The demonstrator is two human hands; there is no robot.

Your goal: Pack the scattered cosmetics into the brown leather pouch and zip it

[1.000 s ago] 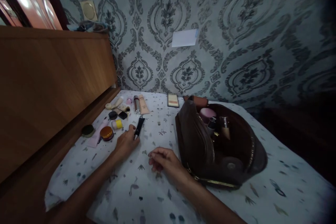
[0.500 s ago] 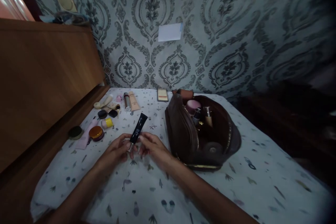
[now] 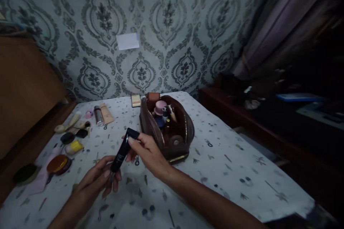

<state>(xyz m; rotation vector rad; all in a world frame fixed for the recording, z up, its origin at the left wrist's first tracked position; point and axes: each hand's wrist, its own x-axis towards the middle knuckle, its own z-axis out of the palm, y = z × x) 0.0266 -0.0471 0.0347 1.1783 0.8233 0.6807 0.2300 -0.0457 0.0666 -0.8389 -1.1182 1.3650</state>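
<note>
Between my two hands is a black cosmetic tube with a silvery tip, tilted over the cloth. My left hand is closed on its lower, silvery end. Higher up, my right hand pinches the flat end with the thumb on top, and that end is bent over. Just beyond the right hand stands an open brown cosmetic bag with its zip apart. In it I see a pink round container, a small bottle with beige contents and a dark blue item.
To the left lie an amber-lidded jar, a yellow-capped container, a dark round lid, a silver cylinder and a beige tube. A small palette rests near the wall. A wooden cabinet borders the left side.
The view has swung to the right. My right hand has moved from the tube's middle up to its flat end, which is now bent. The left hand stays on the silvery end.
</note>
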